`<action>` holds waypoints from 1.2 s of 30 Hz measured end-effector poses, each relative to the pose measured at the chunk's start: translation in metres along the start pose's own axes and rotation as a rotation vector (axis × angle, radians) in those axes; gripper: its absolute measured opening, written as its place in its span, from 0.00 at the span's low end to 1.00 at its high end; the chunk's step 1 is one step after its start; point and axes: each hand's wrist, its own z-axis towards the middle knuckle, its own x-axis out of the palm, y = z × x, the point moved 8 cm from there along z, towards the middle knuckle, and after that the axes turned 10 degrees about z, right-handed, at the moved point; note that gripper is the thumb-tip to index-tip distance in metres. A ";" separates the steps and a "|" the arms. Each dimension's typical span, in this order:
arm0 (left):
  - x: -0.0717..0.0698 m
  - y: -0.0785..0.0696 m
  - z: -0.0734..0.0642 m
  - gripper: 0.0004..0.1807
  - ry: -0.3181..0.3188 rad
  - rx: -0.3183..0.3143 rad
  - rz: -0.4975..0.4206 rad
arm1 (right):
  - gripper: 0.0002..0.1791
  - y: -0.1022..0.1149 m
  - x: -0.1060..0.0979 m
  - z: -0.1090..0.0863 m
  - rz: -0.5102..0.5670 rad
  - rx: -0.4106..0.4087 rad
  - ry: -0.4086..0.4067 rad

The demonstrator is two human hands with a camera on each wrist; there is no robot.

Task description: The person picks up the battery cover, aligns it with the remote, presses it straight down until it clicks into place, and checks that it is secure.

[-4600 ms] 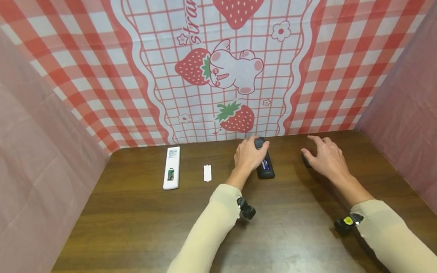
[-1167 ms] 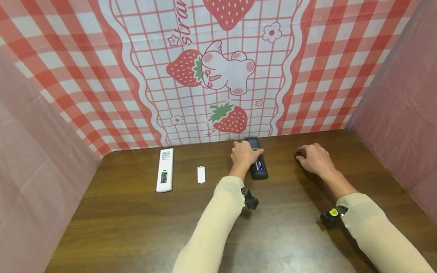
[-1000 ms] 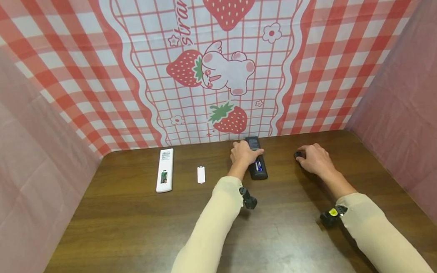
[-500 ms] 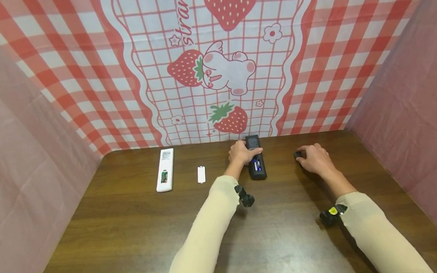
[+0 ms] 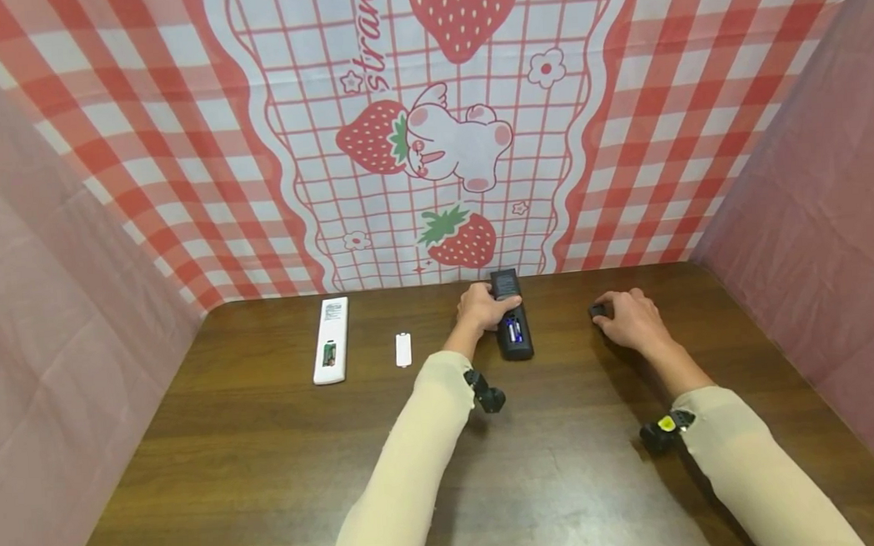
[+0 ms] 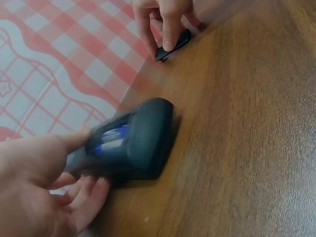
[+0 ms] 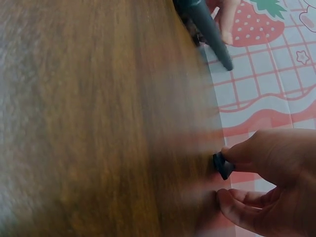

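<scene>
My left hand (image 5: 477, 306) grips a black remote control (image 5: 518, 349), thumb across its back and the other fingers along its far-left side. The remote lies back upward, and blue-and-silver batteries (image 5: 515, 330) show in its uncovered compartment. In the left wrist view the remote (image 6: 150, 138) is blurred, its near end tilted above the wood. To the right, my right hand (image 5: 633, 318) pinches a small black battery cover (image 6: 174, 45) between thumb and fingers, close over the table. The right wrist view shows this cover (image 7: 223, 167) edge-on at the fingertips.
A white remote control (image 5: 332, 321) lies at the left, back up, with its battery compartment uncovered. Its white cover (image 5: 403, 350) lies between it and my left hand. Behind the brown wooden table (image 5: 269, 467) hangs a red-checked strawberry cloth (image 5: 467, 146); pink cloth (image 5: 816, 200) flanks both sides.
Since the earliest frame, my right hand has closed its fingers on the black cover. My left hand now grips the black remote and, over the last second, has shifted it slightly left.
</scene>
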 end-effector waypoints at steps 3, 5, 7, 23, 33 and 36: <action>0.001 0.002 0.001 0.37 0.027 -0.021 -0.087 | 0.24 0.006 -0.003 -0.004 -0.004 -0.012 -0.002; 0.001 0.002 0.002 0.37 0.043 -0.027 -0.110 | 0.24 0.024 -0.011 -0.015 0.000 -0.008 0.001; 0.002 0.003 0.003 0.37 0.053 -0.024 -0.131 | 0.24 0.029 -0.013 -0.018 -0.003 -0.005 -0.001; -0.009 -0.003 -0.021 0.29 0.011 -0.010 -0.231 | 0.26 0.059 -0.023 -0.033 -0.028 0.043 0.069; -0.022 -0.015 -0.053 0.29 0.013 0.022 -0.241 | 0.26 -0.006 0.001 0.006 -0.017 0.036 0.054; -0.023 -0.015 -0.053 0.29 0.005 0.024 -0.262 | 0.24 -0.017 0.005 0.012 -0.013 0.026 0.026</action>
